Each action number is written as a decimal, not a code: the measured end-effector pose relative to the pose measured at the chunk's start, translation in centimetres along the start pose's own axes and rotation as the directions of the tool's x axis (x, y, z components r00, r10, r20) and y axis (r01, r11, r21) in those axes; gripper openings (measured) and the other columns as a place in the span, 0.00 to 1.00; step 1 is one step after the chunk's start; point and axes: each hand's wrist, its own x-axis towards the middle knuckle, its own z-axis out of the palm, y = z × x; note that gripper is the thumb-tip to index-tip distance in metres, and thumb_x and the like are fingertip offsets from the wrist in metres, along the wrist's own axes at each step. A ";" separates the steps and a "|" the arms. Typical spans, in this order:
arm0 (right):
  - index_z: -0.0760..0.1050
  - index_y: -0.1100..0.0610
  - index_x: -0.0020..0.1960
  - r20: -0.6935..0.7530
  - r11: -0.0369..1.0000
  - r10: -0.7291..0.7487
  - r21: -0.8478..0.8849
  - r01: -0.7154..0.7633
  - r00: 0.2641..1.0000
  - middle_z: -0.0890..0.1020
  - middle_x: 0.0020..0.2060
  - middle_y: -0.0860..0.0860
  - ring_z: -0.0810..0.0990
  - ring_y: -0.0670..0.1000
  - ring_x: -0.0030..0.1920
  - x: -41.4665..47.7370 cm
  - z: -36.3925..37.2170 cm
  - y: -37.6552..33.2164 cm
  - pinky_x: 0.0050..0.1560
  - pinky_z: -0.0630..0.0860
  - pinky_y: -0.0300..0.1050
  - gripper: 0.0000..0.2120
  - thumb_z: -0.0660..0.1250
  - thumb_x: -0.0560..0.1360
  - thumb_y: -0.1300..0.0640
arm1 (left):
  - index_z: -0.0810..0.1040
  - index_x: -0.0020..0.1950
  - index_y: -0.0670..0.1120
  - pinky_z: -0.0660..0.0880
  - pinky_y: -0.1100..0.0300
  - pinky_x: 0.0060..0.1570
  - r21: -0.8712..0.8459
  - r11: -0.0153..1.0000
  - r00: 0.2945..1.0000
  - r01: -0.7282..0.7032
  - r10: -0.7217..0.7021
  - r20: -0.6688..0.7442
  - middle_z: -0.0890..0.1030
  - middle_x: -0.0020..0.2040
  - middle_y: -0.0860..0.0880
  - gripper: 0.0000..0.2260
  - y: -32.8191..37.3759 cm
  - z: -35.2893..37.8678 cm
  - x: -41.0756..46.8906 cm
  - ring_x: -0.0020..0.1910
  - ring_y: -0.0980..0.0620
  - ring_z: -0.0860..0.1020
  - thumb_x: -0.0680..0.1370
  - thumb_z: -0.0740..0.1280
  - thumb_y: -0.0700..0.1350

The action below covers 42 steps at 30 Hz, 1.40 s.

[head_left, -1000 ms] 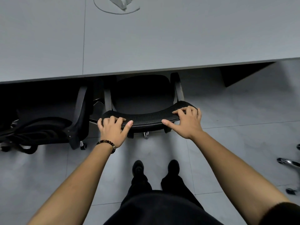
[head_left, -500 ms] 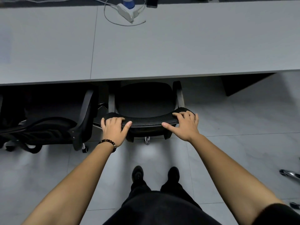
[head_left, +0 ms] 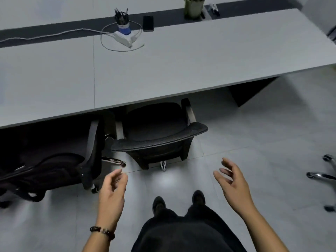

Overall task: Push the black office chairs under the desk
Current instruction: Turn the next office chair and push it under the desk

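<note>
A person stands over a grey worktop (head_left: 181, 70) with both hands empty and held well apart above the tiled floor (head_left: 254, 142). The left hand (head_left: 112, 193), with a beaded bracelet (head_left: 102, 231) at its wrist, and the right hand (head_left: 234, 182) hover with fingers loosely curled, gripping nothing and clear of the furniture. Directly ahead, a black office chair (head_left: 160, 137) sits with the front of its seat and armrests under the worktop's edge, while its curved mesh backrest stands out over the floor, just beyond the fingertips. To its left, a second black chair (head_left: 54, 160) sits partly beneath the same edge, its back also jutting out; how far in its seat reaches is lost in shadow. The person's dark shoes (head_left: 159, 204) point toward the first chair. On the worktop's far side stand a pen holder (head_left: 122, 20), a white power strip (head_left: 124, 39) ringed by its looping cable, a dark phone (head_left: 148, 23) lying flat and a green plant pot (head_left: 193, 6). The chrome legs of another chair base (head_left: 325, 175) enter at the right edge.
</note>
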 end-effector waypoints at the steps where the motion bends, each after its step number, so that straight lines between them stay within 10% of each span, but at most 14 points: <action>1: 0.68 0.45 0.70 -0.020 0.999 0.049 0.020 -0.049 0.999 0.73 0.66 0.42 0.75 0.40 0.62 -1.7 -0.3 1.4 0.59 0.74 0.41 0.23 0.69 0.77 0.54 | 0.76 0.58 0.50 0.75 0.52 0.56 -0.004 0.999 0.998 0.041 -0.041 0.050 0.79 0.53 0.47 0.09 -0.8 0.3 -0.3 0.55 0.50 0.78 0.78 0.66 0.45; 11: 0.68 0.49 0.71 -0.460 0.922 0.364 0.302 -0.243 0.810 0.76 0.63 0.44 0.76 0.39 0.60 -14.4 -8.2 9.9 0.47 0.70 0.29 0.22 0.67 0.78 0.55 | 0.75 0.59 0.48 0.74 0.66 0.43 0.208 0.956 0.813 -0.207 0.050 0.581 0.79 0.47 0.51 0.10 0.2 12.4 -1.5 0.45 0.57 0.77 0.78 0.66 0.44; 20: 0.67 0.48 0.71 -0.754 0.874 0.457 0.479 -0.081 0.472 0.76 0.63 0.42 0.75 0.38 0.60 -27.9 -21.1 21.4 0.54 0.70 0.35 0.24 0.69 0.77 0.55 | 0.74 0.60 0.48 0.74 0.50 0.54 0.103 0.854 0.471 -0.510 0.177 0.864 0.80 0.51 0.48 0.12 3.9 32.2 -18.3 0.49 0.52 0.77 0.77 0.67 0.42; 25: 0.67 0.49 0.72 -0.747 0.851 0.494 0.520 -0.073 0.444 0.75 0.65 0.44 0.75 0.38 0.60 -32.0 -29.3 29.1 0.55 0.70 0.35 0.25 0.69 0.77 0.56 | 0.74 0.58 0.54 0.75 0.47 0.56 0.089 0.849 0.373 -0.521 0.133 0.918 0.80 0.53 0.49 0.12 1.0 41.4 -31.9 0.54 0.50 0.78 0.76 0.69 0.47; 29: 0.67 0.49 0.72 -0.774 0.868 0.469 0.493 -0.059 0.426 0.75 0.64 0.42 0.75 0.39 0.60 -34.0 -36.6 31.9 0.58 0.71 0.38 0.25 0.69 0.77 0.56 | 0.73 0.61 0.52 0.75 0.65 0.48 0.055 0.794 0.259 -0.606 0.132 0.957 0.80 0.54 0.53 0.14 0.0 46.9 -40.1 0.51 0.61 0.78 0.77 0.68 0.47; 42: 0.68 0.48 0.69 -0.740 0.844 0.510 0.528 -0.091 0.440 0.76 0.63 0.44 0.77 0.41 0.60 -27.6 -57.9 44.7 0.61 0.74 0.43 0.25 0.71 0.75 0.58 | 0.72 0.61 0.53 0.74 0.62 0.48 0.127 0.769 0.319 -0.627 0.105 0.942 0.79 0.55 0.56 0.13 -2.8 70.4 -49.2 0.53 0.60 0.77 0.77 0.66 0.45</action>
